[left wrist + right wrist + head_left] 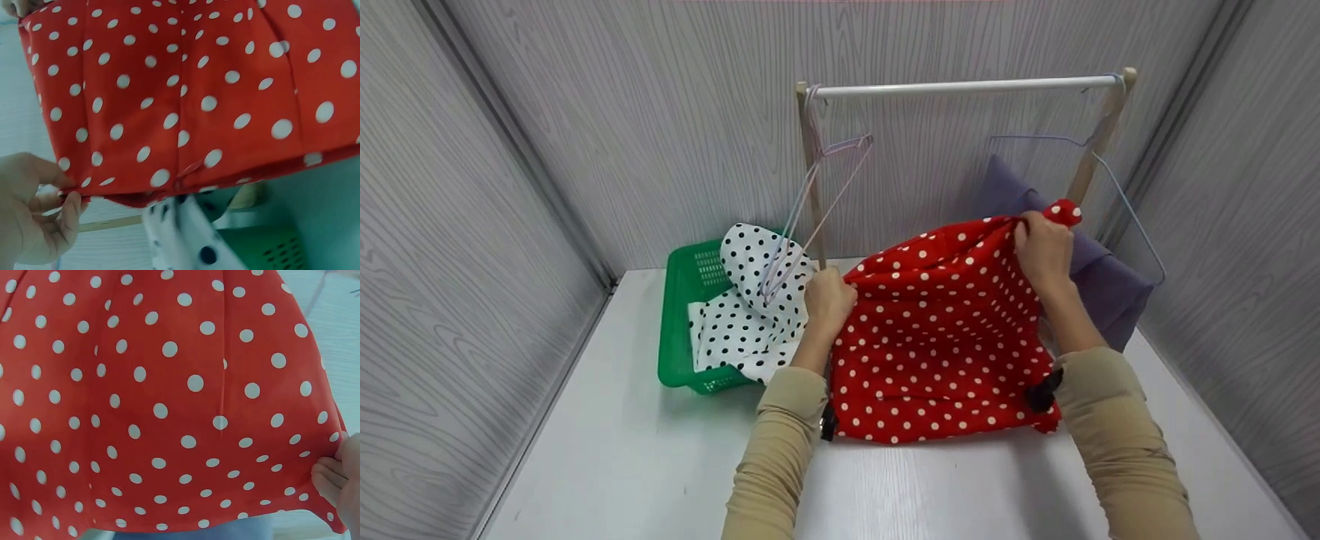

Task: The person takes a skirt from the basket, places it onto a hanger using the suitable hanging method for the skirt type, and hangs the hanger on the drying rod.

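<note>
A red cloth with white dots (937, 322) hangs spread between both hands, its lower edge near the white table. My left hand (829, 300) pinches its upper left corner. At the upper right, my right hand (1044, 251) grips the edge, and a small end of fabric sticks out above the fist. In the left wrist view, thumb and fingers of the left hand (42, 208) close on the cloth's corner. The right wrist view has the right hand (340, 478) at the cloth's edge, partly cut off by the frame.
Behind stands a clothes rack with a white rod (960, 88). Thin hangers (840, 150) hang at its left end. At its right end, a hanger (1132, 210) hangs near a purple cloth (1110, 292). A green basket (679, 322) at left holds white fabric with black dots (735, 330).
</note>
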